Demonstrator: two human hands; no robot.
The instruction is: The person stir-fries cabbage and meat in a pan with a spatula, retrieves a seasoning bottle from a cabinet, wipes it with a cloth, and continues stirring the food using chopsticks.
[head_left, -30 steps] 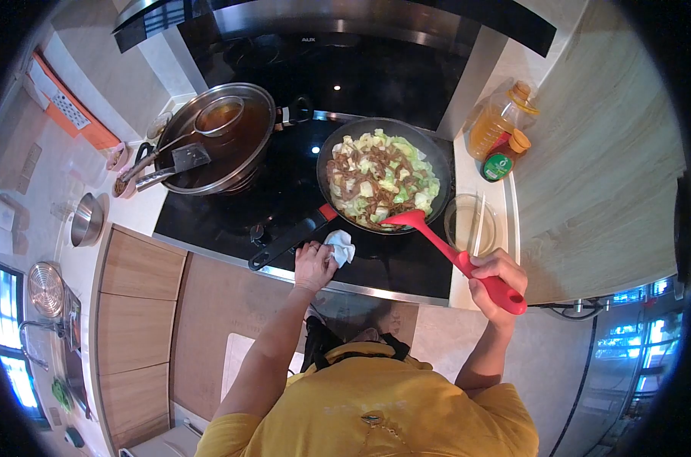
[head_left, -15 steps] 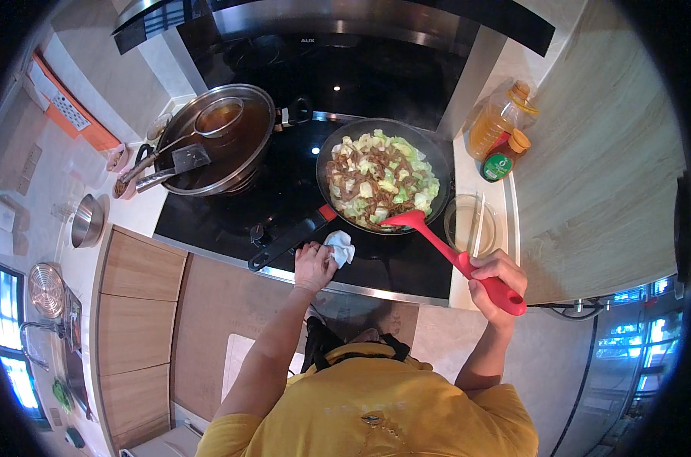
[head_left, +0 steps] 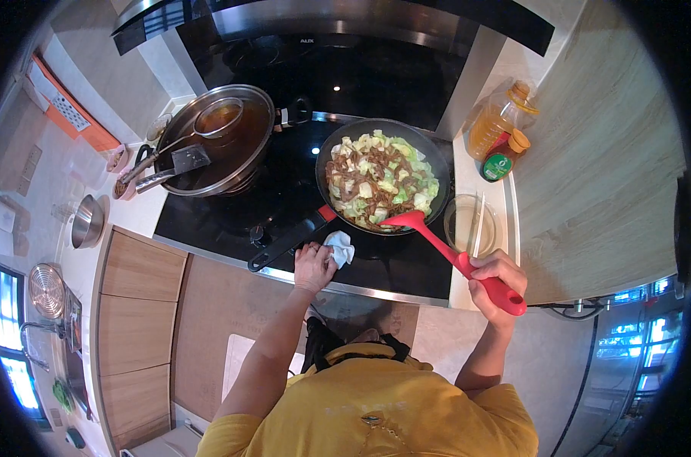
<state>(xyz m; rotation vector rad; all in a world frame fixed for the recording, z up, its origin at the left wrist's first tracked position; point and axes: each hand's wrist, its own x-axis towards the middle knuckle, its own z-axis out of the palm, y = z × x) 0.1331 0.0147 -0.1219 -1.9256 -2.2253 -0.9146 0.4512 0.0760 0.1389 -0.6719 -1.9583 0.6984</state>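
Observation:
My right hand [head_left: 497,283] is wrapped round the handle of a red spatula [head_left: 440,245]. The spatula's head rests at the near edge of a dark frying pan [head_left: 441,156], against a mix of chopped cabbage and brown meat strips [head_left: 379,179]. My left hand [head_left: 315,266] is closed at the stove's front edge, with a crumpled white cloth [head_left: 340,248] at its thumb side. What lies under its fingertips is hidden. The pan's black handle [head_left: 292,241] runs just beyond that hand, close to a control knob [head_left: 259,235].
Left on the black cooktop [head_left: 208,217] stands a large pan of brown liquid [head_left: 197,171], holding a strainer [head_left: 219,118] and a metal turner [head_left: 191,158]. A glass bowl [head_left: 458,225] with chopsticks [head_left: 478,225] and an oil bottle [head_left: 488,126] stand at right.

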